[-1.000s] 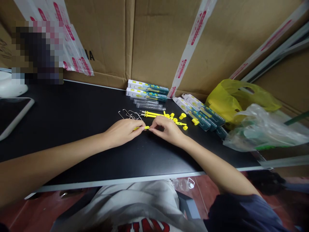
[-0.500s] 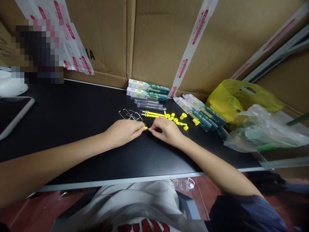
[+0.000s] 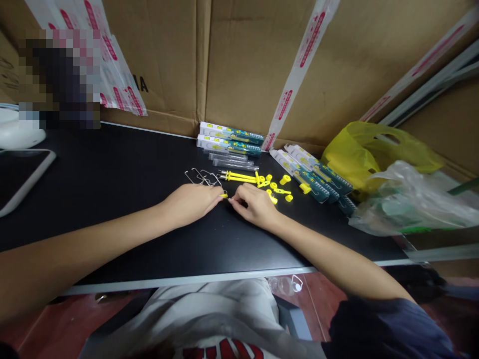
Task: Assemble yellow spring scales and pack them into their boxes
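Observation:
My left hand pinches a small yellow piece, most of it hidden by the fingers. Just to its right, my right hand has thumb and forefinger closed on a thin metal piece, too small to make out fully. The fingertips of both hands are close together but apart. Bent metal wires lie behind my left hand. Behind my right hand are yellow rods with metal ends, and several small yellow parts are scattered to the right.
Clear tubes and printed boxes lie at the back of the black table. More boxes stand to the right, beside a yellow bag and a clear bag. A white-edged device is at far left.
My right hand has shifted slightly left and turned a little, uncovering more yellow parts beside it. Less of the yellow piece shows at my left fingertips.

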### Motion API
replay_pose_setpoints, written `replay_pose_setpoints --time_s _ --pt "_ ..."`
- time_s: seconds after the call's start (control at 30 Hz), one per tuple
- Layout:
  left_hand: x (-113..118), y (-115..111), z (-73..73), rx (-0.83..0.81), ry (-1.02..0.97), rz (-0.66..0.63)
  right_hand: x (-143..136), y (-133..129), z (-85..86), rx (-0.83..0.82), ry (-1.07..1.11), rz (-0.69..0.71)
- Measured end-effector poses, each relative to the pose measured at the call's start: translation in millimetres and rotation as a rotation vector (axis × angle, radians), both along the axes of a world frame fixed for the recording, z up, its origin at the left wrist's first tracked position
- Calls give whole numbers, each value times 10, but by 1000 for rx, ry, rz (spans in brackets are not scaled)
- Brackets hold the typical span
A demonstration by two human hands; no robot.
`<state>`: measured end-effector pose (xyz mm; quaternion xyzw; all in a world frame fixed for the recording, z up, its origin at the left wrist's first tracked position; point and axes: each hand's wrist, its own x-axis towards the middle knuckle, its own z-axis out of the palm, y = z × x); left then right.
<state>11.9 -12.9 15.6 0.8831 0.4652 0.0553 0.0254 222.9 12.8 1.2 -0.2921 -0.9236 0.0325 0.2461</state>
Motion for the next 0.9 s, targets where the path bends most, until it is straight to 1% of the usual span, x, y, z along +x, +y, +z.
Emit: replay_pose_setpoints --time_s 0.13,0.3,0.37,0.53,0.6,0.73,0.9 --pt "6 -3 17 -43 -10 6 1 -6 -19 -47 39 -35" --pt "19 -20 36 -108 -67 27 7 0 -35 -81 103 -33" --pt "20 -25 37 -149 -127 30 8 7 -26 -119 136 -29" --pt "12 -27 47 -292 -353 6 8 20 15 -280 229 19" --pt "7 -26 54 -326 -391 0 9 20 22 -334 249 39" --pt "3 -23 43 -339 -382 11 16 19 12 -388 240 47" --pt "5 -28 -2 -294 -330 20 20 18 20 -362 158 26"
